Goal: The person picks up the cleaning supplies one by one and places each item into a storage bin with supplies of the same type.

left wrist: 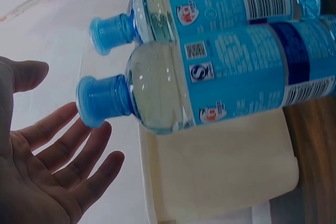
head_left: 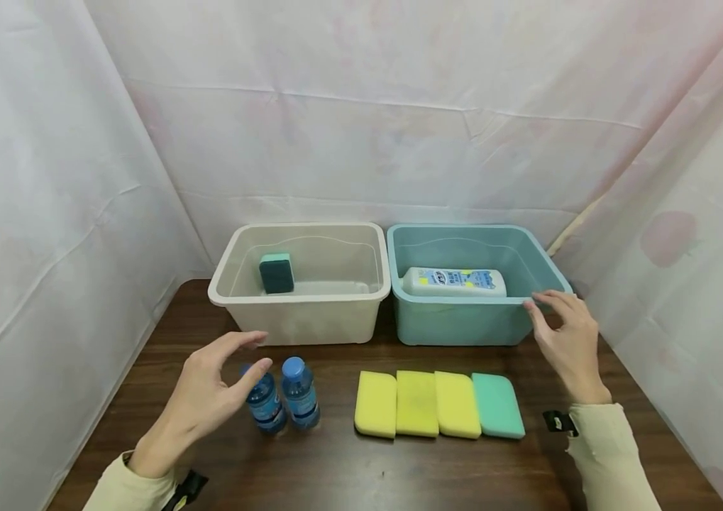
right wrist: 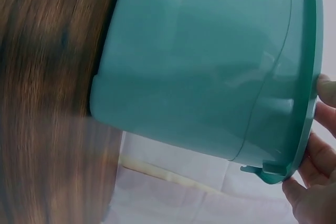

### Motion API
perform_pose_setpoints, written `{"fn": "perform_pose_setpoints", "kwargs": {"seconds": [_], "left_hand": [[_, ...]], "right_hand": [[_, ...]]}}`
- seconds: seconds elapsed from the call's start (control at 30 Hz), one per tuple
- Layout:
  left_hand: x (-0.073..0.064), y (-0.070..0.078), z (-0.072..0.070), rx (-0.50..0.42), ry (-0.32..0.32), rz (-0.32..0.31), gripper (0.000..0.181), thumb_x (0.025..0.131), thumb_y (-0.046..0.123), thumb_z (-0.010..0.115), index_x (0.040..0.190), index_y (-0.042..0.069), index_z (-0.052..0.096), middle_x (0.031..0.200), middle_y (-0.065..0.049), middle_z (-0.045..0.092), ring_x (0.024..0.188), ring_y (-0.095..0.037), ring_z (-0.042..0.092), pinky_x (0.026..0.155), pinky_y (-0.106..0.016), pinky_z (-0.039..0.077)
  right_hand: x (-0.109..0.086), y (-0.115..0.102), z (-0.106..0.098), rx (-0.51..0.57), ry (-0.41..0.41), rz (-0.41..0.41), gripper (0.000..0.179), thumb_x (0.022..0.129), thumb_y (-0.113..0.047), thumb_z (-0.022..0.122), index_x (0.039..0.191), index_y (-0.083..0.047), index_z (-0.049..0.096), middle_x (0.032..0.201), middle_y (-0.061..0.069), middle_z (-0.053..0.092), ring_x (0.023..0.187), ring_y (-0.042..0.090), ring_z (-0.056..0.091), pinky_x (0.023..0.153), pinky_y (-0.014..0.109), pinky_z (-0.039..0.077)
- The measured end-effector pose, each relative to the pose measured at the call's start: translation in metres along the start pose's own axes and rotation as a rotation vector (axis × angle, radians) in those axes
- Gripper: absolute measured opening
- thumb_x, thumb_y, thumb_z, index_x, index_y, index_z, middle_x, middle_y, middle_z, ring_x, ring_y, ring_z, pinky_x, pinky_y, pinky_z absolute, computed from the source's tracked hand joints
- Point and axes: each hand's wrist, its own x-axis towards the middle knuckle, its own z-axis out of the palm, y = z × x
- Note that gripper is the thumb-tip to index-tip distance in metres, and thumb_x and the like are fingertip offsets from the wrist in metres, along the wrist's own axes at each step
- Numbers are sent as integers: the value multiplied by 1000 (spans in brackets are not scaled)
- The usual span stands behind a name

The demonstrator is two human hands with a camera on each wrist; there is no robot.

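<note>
Beside the front right corner of the blue-green bin (head_left: 466, 323), my right hand (head_left: 565, 341) has its fingertips right at the rim, as the right wrist view also shows. No object is held there. Two small blue-capped water bottles (head_left: 300, 397) stand upright together on the table at left. My left hand (head_left: 208, 383) hovers over them, thumb and fingers spread apart and holding nothing. In the left wrist view the nearer bottle (left wrist: 236, 74) has its cap overlapping the fingertips. A white labelled bottle (head_left: 453, 282) lies on its side in the blue-green bin.
A beige bin (head_left: 304, 323) stands left of the blue-green one, with a green sponge (head_left: 277, 273) inside. Three yellow sponges (head_left: 416, 403) and one green sponge (head_left: 498, 404) lie in a row on the brown wooden table (head_left: 361, 475). White cloth (head_left: 361, 156) hangs behind and at both sides.
</note>
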Motion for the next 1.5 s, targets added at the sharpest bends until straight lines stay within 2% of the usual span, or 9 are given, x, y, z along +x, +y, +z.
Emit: {"fn": "perform_pose_setpoints", "kwargs": {"seconds": [0.17, 0.33, 0.6, 0.83, 1.03, 1.5], "left_hand": [[-1, 6, 6, -8, -43, 13, 40, 92, 17, 84, 129, 21, 74, 118, 10, 76, 105, -15, 73, 88, -41, 61], [-2, 10, 12, -18, -73, 15, 39, 92, 18, 84, 129, 22, 73, 119, 9, 76, 106, -17, 74, 88, -47, 62], [-1, 16, 20, -34, -135, 24, 42, 92, 21, 85, 132, 22, 72, 120, 8, 75, 107, -16, 73, 88, -46, 62], [-1, 18, 25, -5, -170, 34, 42, 91, 23, 86, 131, 18, 72, 120, 6, 76, 107, -14, 75, 88, -42, 64], [-1, 18, 28, 30, -188, 30, 43, 91, 26, 87, 131, 17, 73, 119, 8, 77, 104, -11, 75, 87, -40, 64], [1, 20, 30, 100, -192, 39, 43, 90, 28, 87, 129, 16, 75, 117, 3, 79, 102, -13, 76, 85, -40, 64]], "right_hand": [[-1, 0, 1, 18, 35, -2, 24, 89, -2, 84, 111, 6, 79, 112, 29, 74, 111, 51, 64, 123, 66, 36], [-2, 2, 5, 34, 47, -2, 24, 89, -1, 83, 111, 7, 78, 114, 30, 74, 112, 53, 63, 126, 61, 33], [-4, 4, 8, 27, 44, 1, 24, 89, -1, 83, 111, 6, 78, 115, 30, 73, 114, 53, 62, 127, 61, 33], [-6, 5, 8, 22, 50, -1, 24, 88, -2, 84, 111, 5, 78, 114, 30, 74, 113, 53, 63, 126, 61, 34], [-6, 6, 8, 27, 47, -4, 25, 89, -2, 83, 112, 5, 78, 115, 29, 73, 114, 52, 62, 126, 62, 33], [-7, 7, 9, 39, 58, -7, 26, 88, -1, 84, 113, 4, 78, 115, 28, 73, 114, 51, 63, 125, 63, 34]]}}
